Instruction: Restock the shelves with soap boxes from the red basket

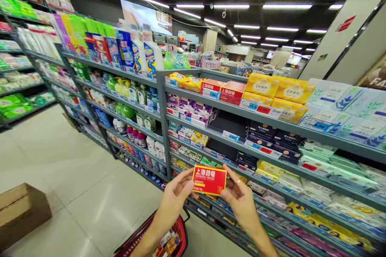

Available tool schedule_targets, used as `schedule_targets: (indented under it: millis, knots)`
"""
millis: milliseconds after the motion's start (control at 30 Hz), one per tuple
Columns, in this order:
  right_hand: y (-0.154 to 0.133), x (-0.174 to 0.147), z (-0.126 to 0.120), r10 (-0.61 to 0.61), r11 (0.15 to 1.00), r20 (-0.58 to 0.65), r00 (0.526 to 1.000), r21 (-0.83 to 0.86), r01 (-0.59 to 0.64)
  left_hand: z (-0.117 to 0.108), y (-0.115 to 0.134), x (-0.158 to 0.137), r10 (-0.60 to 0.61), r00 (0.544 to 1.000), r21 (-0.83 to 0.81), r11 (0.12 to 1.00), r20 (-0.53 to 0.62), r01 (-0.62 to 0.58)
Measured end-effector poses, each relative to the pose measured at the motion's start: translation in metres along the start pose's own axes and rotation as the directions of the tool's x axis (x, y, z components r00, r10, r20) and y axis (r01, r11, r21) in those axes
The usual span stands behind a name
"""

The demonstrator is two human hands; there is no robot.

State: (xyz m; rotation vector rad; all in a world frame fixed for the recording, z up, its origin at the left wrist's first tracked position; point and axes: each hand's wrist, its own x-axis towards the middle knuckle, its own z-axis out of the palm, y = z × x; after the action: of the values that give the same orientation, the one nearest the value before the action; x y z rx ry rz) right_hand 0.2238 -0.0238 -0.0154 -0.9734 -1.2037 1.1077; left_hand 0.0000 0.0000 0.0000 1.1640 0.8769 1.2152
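Observation:
A red soap box (209, 180) with yellow edges and the printed words "Shanghai Yaozao" is held up in front of the shelves, its label facing me. My left hand (177, 188) grips its left end between thumb and fingers. The right end is pinched by my right hand (239, 194), which wears a ring. Beneath my left forearm is a red shopping basket (183, 233) with several packaged goods in it. On the top shelf, red soap boxes (231, 92) of similar look stand beside yellow soap boxes (262, 85).
Grey shelving (162, 116) runs across the view, filled with soaps and bottles. White-blue packs (366, 102) stand at the top right. A cardboard box (22, 213) sits on the tiled floor (90, 200) at the left. Another stocked shelf (18, 56) rises at the far left.

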Motion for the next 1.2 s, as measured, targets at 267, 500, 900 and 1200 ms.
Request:
schedule_targets:
  millis: [267,500,900,1200]
  knots:
    - [-0.058,0.056,-0.030,-0.117,0.988,-0.017,0.993,0.101,0.118,0.044,0.035,0.060,0.085,0.994,-0.084,0.993,0.064,-0.080]
    - [-0.067,0.081,-0.016,-0.156,0.988,-0.084,0.984,0.011,0.157,0.026,0.045,0.107,0.101,0.984,-0.148,0.986,0.147,-0.079]
    - [-0.121,0.113,0.047,-0.356,0.757,-0.101,0.929,-0.615,0.223,-0.035,0.105,0.169,0.294,0.871,-0.045,0.953,0.394,-0.301]
    - [-0.226,0.165,0.022,-0.453,0.589,0.024,0.891,-0.742,0.319,0.012,0.191,0.241,0.541,0.608,0.023,0.736,0.580,-0.677]
